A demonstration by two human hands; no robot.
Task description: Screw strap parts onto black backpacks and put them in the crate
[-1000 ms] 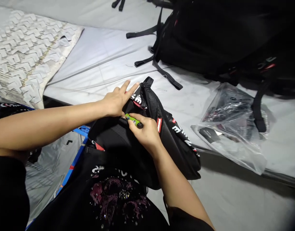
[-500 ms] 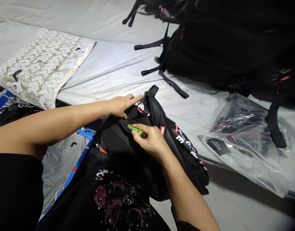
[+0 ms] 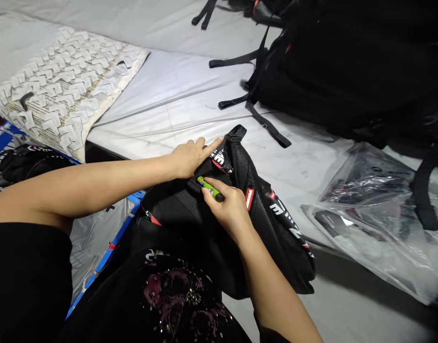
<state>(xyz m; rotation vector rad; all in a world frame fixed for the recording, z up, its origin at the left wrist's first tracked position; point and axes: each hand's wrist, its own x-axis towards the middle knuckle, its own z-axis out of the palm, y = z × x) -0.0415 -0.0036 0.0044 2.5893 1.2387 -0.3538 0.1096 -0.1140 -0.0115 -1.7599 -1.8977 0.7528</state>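
A black backpack [image 3: 219, 247] with white lettering and a red label rests at the front edge of the table, against my body. My left hand [image 3: 190, 157] grips its upper edge, the index finger stretched toward a strap buckle [image 3: 233, 138]. The left thumb is down near a dark fold of the fabric. In my right hand [image 3: 229, 205] is a green marker [image 3: 210, 187] with a black end, held between thumb and fingers. Its far tip touches or nearly touches the fold beside my left hand; the exact contact is hidden.
More black backpacks [image 3: 340, 71] with loose straps lie at the back right. A clear plastic bag [image 3: 376, 228] with dark items inside sits at the right table edge. White angled pieces cover a board [image 3: 62, 90] at the left. Below stands a blue-framed crate [image 3: 112, 247].
The view has shifted slightly. My left hand has closed in on the marker's tip, and the marker is tilted more steeply against the backpack.
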